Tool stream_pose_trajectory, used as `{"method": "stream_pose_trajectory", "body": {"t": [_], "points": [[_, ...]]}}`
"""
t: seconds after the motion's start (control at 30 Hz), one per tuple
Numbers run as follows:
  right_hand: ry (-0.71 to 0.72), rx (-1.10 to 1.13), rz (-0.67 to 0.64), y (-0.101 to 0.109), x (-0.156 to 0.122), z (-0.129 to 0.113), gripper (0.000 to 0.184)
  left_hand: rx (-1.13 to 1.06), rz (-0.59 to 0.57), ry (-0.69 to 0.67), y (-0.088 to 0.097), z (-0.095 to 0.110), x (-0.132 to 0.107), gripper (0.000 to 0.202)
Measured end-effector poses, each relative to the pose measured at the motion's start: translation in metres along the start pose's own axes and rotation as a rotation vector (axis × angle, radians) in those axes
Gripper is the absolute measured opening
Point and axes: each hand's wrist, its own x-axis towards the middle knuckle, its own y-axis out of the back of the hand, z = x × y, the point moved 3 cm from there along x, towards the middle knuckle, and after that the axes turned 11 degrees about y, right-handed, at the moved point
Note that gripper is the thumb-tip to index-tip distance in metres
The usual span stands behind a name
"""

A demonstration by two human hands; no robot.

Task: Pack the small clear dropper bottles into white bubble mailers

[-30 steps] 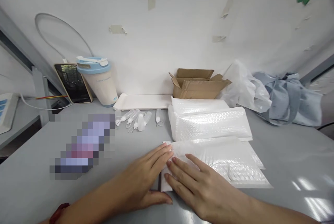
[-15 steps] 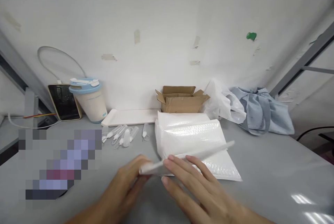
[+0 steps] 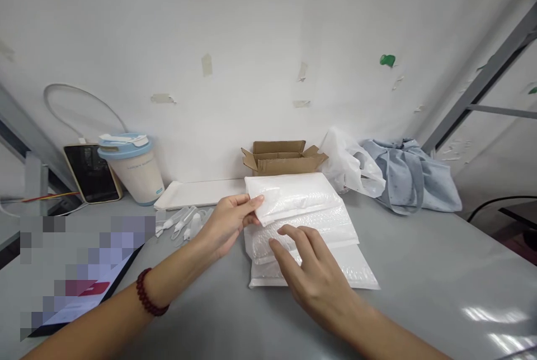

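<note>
Between the thumb and fingers of my left hand (image 3: 235, 220) is the left edge of a white bubble mailer (image 3: 297, 197), held over the top of a small stack. Beneath it lie more white bubble mailers (image 3: 348, 267), fanned toward me on the grey table. My right hand (image 3: 312, 276) hovers over the front of the stack, fingers curved and apart, with nothing in them. Several small clear plastic droppers or bottles (image 3: 184, 223) lie just left of my left hand, partly hidden by it.
Along the wall stand a phone (image 3: 92, 174), a blue-lidded cup (image 3: 134, 169), a flat white tray-like piece (image 3: 188, 193), an open cardboard box (image 3: 285, 165), a white plastic bag (image 3: 352, 164) and a blue cloth bag (image 3: 415, 175). A partly pixelated tablet-like screen (image 3: 100, 287) lies at left.
The mailer held edge-on between both hands has moved away from me and now lies flat over the stack. My right hand has let go of it. The view has shifted slightly right.
</note>
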Motion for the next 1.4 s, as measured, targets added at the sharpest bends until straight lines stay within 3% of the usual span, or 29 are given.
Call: {"method": "stream_pose_trajectory", "body": {"t": [0.17,0.3,0.37,0.47,0.53,0.63,0.73,0.93,1.13,1.27,1.4], "points": [[-0.055,0.007,-0.156,-0.012,-0.004,0.004,0.027,-0.024,0.099,0.023,0.011,0.009,0.015,0.014],[-0.067,0.027,-0.206,-0.015,-0.005,0.004,0.022,0.078,0.247,-0.017,0.041,0.01,0.016,0.017],[-0.064,0.037,-0.202,-0.013,-0.005,0.003,0.023,0.331,0.356,-0.085,0.066,0.015,0.017,0.025],[-0.036,0.058,-0.162,-0.006,-0.004,-0.004,0.025,1.043,0.489,-0.277,0.1,0.027,0.021,0.03],[0.0,0.086,-0.122,-0.002,-0.003,-0.01,0.025,1.398,0.397,-0.381,0.116,0.029,0.028,0.029],[0.057,0.131,-0.067,0.002,-0.003,-0.019,0.023,1.674,0.327,-0.379,0.132,0.028,0.04,0.027],[0.083,0.16,-0.06,0.002,-0.004,-0.022,0.024,1.809,0.292,-0.342,0.134,0.027,0.047,0.023],[0.101,0.166,-0.048,0.0,-0.004,-0.025,0.024,1.949,0.328,-0.342,0.119,0.026,0.042,0.022],[0.119,0.185,-0.012,-0.004,-0.007,-0.031,0.019,2.069,0.508,-0.34,0.108,0.024,0.04,0.025],[0.118,0.157,-0.071,-0.01,-0.011,-0.029,0.023,2.117,0.648,-0.339,0.105,0.031,0.037,0.03],[0.078,0.085,-0.171,-0.019,-0.013,-0.024,0.024,2.17,0.789,-0.458,0.098,0.038,0.025,0.028]]}}
